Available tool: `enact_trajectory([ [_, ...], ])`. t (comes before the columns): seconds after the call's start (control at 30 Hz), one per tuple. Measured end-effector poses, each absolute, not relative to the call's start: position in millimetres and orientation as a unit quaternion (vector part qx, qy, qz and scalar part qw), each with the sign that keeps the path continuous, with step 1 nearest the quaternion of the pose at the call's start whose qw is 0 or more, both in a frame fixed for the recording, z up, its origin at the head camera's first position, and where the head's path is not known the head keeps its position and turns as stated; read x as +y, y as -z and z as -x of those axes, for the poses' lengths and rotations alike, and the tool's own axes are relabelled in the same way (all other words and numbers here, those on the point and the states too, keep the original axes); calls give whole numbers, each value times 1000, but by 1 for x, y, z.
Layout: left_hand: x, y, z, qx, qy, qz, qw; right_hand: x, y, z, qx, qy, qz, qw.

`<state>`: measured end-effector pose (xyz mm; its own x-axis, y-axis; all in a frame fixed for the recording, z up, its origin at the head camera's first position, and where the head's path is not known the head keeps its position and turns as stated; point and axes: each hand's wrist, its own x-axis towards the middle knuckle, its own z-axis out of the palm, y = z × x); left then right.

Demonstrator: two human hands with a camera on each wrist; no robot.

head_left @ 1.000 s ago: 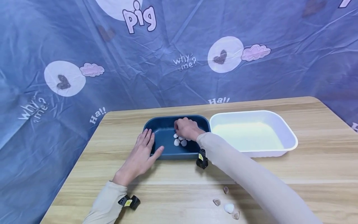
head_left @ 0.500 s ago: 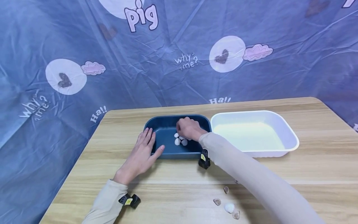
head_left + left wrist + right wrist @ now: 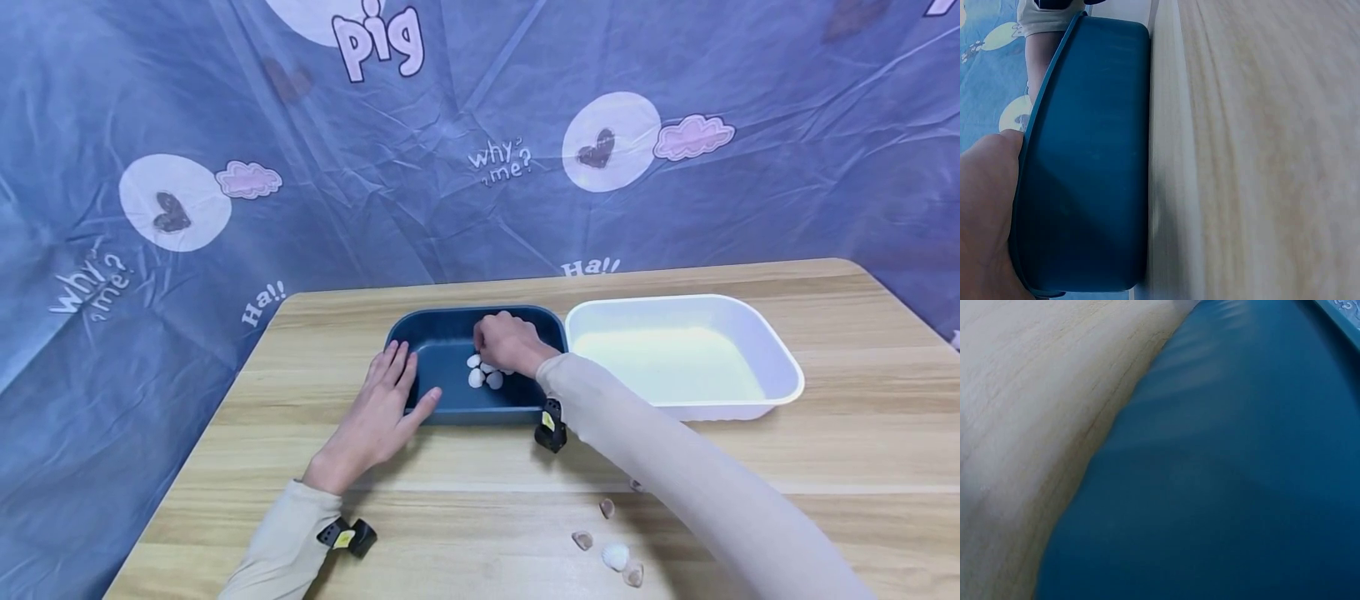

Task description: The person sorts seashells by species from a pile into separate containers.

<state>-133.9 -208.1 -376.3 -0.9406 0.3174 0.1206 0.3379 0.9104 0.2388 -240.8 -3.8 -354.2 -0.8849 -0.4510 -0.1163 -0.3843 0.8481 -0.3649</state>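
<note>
Right hand (image 3: 506, 340) is down in the blue tray (image 3: 468, 417), fingers bent over a little cluster of white shells (image 3: 476, 378) toward the tray's right half. Is its grip pinching one? Honestly can't tell, the fingertips are tucked out of sight. Left hand (image 3: 380, 412) is spread out, fingers over the left edge, thumb by the near rim, not clamped on anything.

Looks to me like it's sorting or nudging shells around in there. If so, I'd work with just the fingertips and handle one shell at a time, since they sit so close that a knuckle could easily shove the neighbors. Light steady pressure from the left hand should keep the tray from sliding; push down too hard on that rim and it might tip.

As for views: only the head one shows the shells, plus the white tray (image 3: 716, 412) just beside the blue one and a few loose shells (image 3: 615, 557) on the surface (image 3: 465, 517). The left wrist view adds the tray's outer wall, base down on the wood, with the thumb against the rim. The right wrist one is basically blurry blue wall and wood, no fingers at all.
</note>
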Motion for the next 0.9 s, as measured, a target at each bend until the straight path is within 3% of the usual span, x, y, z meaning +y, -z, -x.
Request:
enact_trajectory([
  [0.67, -207, 377, 134, -977, 135, 164, 29, 6, 344, 231, 953, 153, 245, 85],
  [0.9, -207, 378, 135, -977, 136, 161, 32, 32, 308, 190, 935, 162, 316, -7],
])
